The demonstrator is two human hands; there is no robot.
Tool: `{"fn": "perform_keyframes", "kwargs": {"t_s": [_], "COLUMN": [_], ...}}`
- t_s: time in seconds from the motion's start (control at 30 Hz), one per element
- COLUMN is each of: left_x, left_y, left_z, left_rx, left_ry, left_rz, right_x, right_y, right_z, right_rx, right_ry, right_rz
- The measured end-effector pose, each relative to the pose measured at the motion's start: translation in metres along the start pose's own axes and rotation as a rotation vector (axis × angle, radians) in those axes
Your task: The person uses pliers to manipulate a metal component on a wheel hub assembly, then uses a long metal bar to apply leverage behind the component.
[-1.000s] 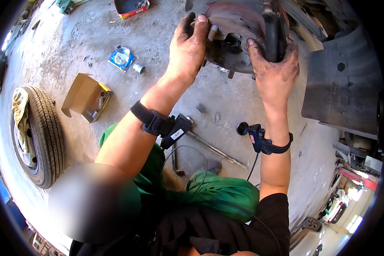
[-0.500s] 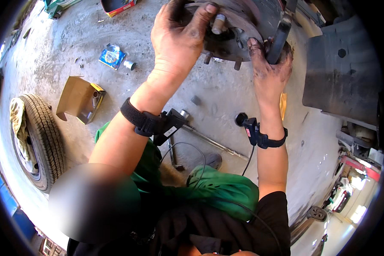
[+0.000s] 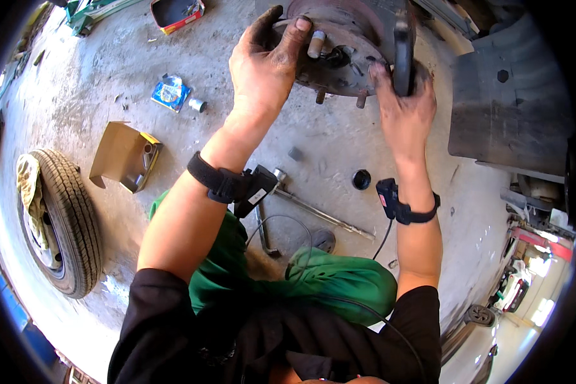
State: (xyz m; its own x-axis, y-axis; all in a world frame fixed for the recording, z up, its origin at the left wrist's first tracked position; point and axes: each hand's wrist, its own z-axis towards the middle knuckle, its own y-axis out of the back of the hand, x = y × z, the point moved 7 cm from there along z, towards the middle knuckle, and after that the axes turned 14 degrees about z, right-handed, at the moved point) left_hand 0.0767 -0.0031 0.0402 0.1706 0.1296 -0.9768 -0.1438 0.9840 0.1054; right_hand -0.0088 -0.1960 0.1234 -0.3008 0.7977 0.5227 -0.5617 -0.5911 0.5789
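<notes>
A dirty wheel hub [image 3: 329,80] with protruding studs and a dark central hole is at the top of the head view. My left hand [image 3: 265,67] closes on its left rim, with the blackened thumb on the face and the fingers partly hidden. On the right rim, my right hand [image 3: 406,102] presses its thumb against the face. Its other fingers curl behind a dark upright bar [image 3: 403,54] and are partly hidden. Beyond the hub shows a rusty round part [image 3: 358,14]; the exact contact between them is unclear.
On the floor lie an opened cardboard box [image 3: 125,153], a blue packet [image 3: 171,93], a red-edged tray [image 3: 178,14], a long metal bar [image 3: 326,214] and a black cap [image 3: 361,179]. A tyre [image 3: 67,224] stands at left. A dark panel [image 3: 512,102] hangs at right.
The hub has turned or tilted slightly between my hands, its upper stud shifting left. The dark bar by my right hand now appears more upright. Both hands keep their places on the rim.
</notes>
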Motion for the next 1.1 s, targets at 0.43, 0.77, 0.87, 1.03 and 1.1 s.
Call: {"fn": "perform_keyframes", "kwargs": {"t_s": [0.43, 0.77, 0.87, 1.03, 1.1], "left_x": [0.003, -0.001, -0.002, -0.002, -0.002], "left_y": [0.004, 0.013, 0.006, -0.002, -0.002], "left_z": [0.001, 0.006, 0.003, 0.004, 0.006], "left_rx": [0.057, 0.054, 0.123, 0.250, 0.259], "left_ry": [0.101, 0.056, 0.092, 0.194, 0.182], "left_rz": [-0.147, -0.069, -0.125, -0.333, -0.338], "right_x": [0.013, 0.026, 0.029, 0.037, 0.032], "right_y": [0.001, -0.021, -0.023, -0.027, -0.040], "right_z": [-0.111, -0.115, -0.122, -0.123, -0.125], "right_rx": [0.392, 0.098, 0.074, -0.035, -0.072], "right_ry": [-0.584, -0.579, -0.642, -0.688, -0.606], "right_rz": [0.167, 0.034, -0.091, -0.227, -0.272]}}
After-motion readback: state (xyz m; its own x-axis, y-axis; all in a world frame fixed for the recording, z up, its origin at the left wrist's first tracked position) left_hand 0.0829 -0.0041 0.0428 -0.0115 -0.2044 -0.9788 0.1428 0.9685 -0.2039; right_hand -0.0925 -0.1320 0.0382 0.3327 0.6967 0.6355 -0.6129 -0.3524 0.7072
